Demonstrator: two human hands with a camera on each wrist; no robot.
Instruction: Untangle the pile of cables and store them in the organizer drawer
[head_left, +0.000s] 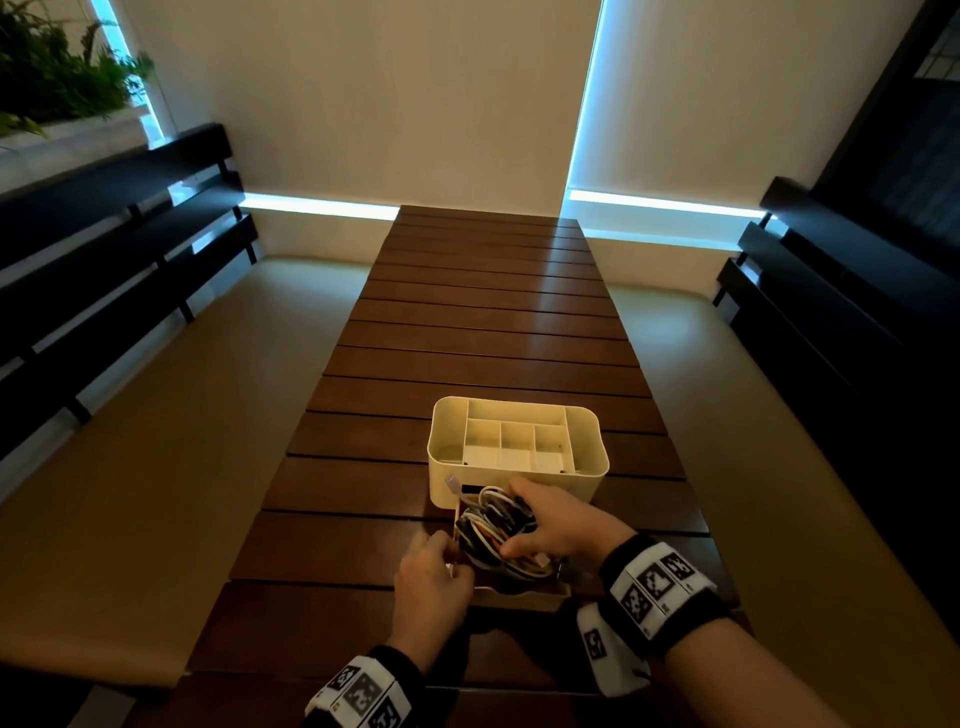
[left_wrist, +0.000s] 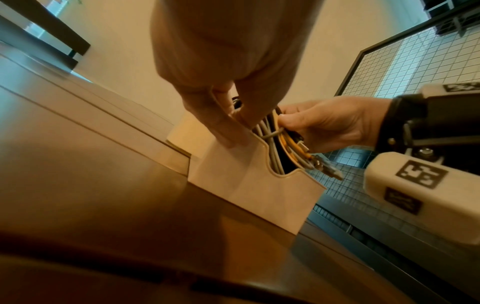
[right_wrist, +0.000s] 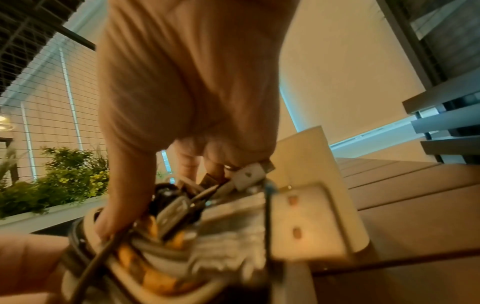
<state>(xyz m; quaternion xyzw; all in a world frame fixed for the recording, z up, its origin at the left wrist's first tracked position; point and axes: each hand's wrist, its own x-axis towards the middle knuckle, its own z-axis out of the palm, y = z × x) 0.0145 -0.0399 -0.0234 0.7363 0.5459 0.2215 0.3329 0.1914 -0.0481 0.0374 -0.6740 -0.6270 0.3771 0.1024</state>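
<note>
A cream organizer with several open compartments stands on the wooden slat table. Its drawer is pulled out toward me and holds a bundle of white, black and orange cables. My right hand grips the bundle from above, fingers and thumb curled around it, partly inside the drawer. My left hand pinches the drawer's front wall at its left end, thumb outside. A white USB plug sticks out under the right hand's fingers. A clear connector pokes up beside the organizer.
Padded benches with dark slatted backs run along both sides of the table. A planter with green plants sits at the far left. Bare table slats stretch beyond the organizer.
</note>
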